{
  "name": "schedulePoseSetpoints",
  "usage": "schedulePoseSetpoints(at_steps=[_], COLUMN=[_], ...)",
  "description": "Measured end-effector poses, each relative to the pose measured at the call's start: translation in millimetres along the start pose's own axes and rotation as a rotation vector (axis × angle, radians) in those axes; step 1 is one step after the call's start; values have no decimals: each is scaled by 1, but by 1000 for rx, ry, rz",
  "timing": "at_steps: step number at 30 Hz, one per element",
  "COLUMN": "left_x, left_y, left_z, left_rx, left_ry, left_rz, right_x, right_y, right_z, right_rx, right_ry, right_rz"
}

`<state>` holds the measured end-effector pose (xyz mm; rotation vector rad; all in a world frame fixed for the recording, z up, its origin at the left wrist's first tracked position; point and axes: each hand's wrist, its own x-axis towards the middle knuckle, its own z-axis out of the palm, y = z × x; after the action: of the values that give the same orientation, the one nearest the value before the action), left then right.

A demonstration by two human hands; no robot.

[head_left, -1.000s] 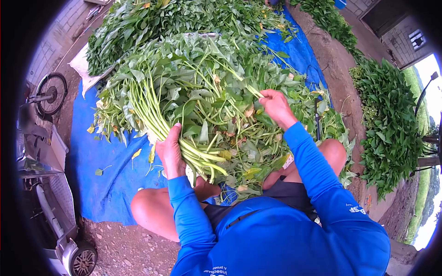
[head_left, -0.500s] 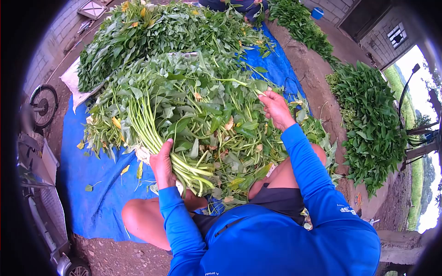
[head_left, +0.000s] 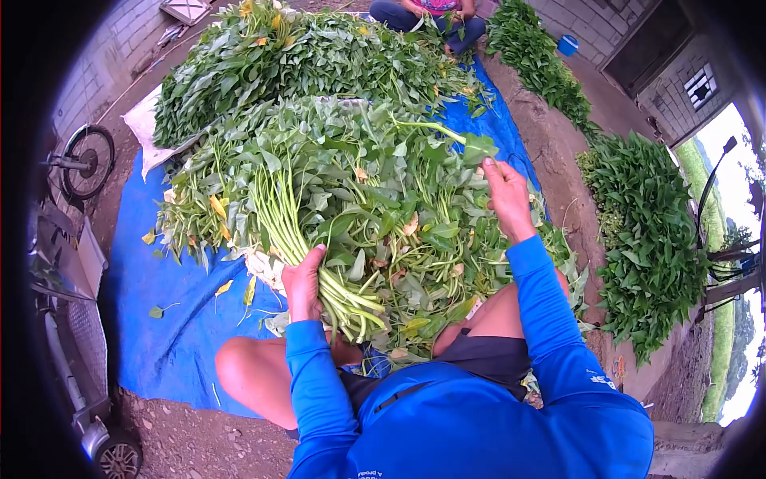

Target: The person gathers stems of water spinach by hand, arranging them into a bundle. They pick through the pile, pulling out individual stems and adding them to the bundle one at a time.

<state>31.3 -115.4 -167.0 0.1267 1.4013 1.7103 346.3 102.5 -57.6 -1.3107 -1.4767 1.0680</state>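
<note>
My left hand (head_left: 303, 284) is closed around a thick bunch of water spinach (head_left: 281, 209), its cut stem ends pointing toward my lap and its leaves lying away from me. Off to the right, my right hand (head_left: 509, 196) pinches one water spinach stem (head_left: 432, 126) near a leaf, and the stem's other end points left. Beneath and between both hands spreads a loose heap of water spinach (head_left: 447, 231) with some yellow and brown leaves mixed in. My left fingers are partly hidden behind the bunch.
A larger leafy pile (head_left: 319, 64) lies beyond, on a blue tarp (head_left: 171, 319). At the far end sits another person (head_left: 431, 16). More greens (head_left: 646, 247) line the right side. On the left stand a wheel (head_left: 88, 162) and a metal vehicle part (head_left: 80, 343).
The view has tilted up, bringing more of the other person into sight. My right hand still pinches the stem, which now angles more upward. My left hand keeps its hold on the bunch.
</note>
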Motion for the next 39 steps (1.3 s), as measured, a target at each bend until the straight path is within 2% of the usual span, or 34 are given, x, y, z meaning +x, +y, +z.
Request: schedulePoseSetpoints(at_steps=[3, 6, 12, 14, 16, 18, 21, 24, 25, 29, 32, 33, 36, 37, 39], left_x=[-5, -5, -6, -1, -1, 1, 13, 20, 20, 15, 0, -2, 15, 9, 11], left_y=[-1, -4, -9, -19, -22, -29, -49, -59, -58, -63, -67, -68, -77, -63, -59], left_z=[5, 6, 9, 9, 6, 2, -7, -13, -15, -8, 13, 18, 9, 11, 6], left_rx=[-25, 5, -23, -82, -106, -148, -218, -288, -281, -350, -214, -168, 31, 11, -62], left_ry=[-19, 0, 19, 17, -37, -80, -130, -178, -197, -140, 80, 127, -6, -41, -42], left_rz=[-21, -43, -42, -14, -67, -106, -178, -205, -250, -197, 184, 219, 215, 77, -55], right_x=[-11, -15, -56, -81, -105, -133, -159, -161, -164, -151, -147, -147, -153, -154, -158], right_y=[-33, -45, -56, -45, -14, 28, 53, 67, 67, 64, 77, 74, 72, 72, 75], right_z=[1, 9, 63, 90, 105, 118, 128, 126, 128, 124, 129, 131, 137, 139, 139], right_rx=[235, 403, 437, 404, 320, 179, 65, 121, 151, 37, -24, -40, -139, -127, 30], right_ry=[-64, -87, -123, -121, -276, -499, -641, -715, -660, -808, -842, -861, -859, -853, -825], right_rz=[26, -92, -212, -178, -92, 127, 498, 598, 582, 634, 579, 555, 476, 463, 558])
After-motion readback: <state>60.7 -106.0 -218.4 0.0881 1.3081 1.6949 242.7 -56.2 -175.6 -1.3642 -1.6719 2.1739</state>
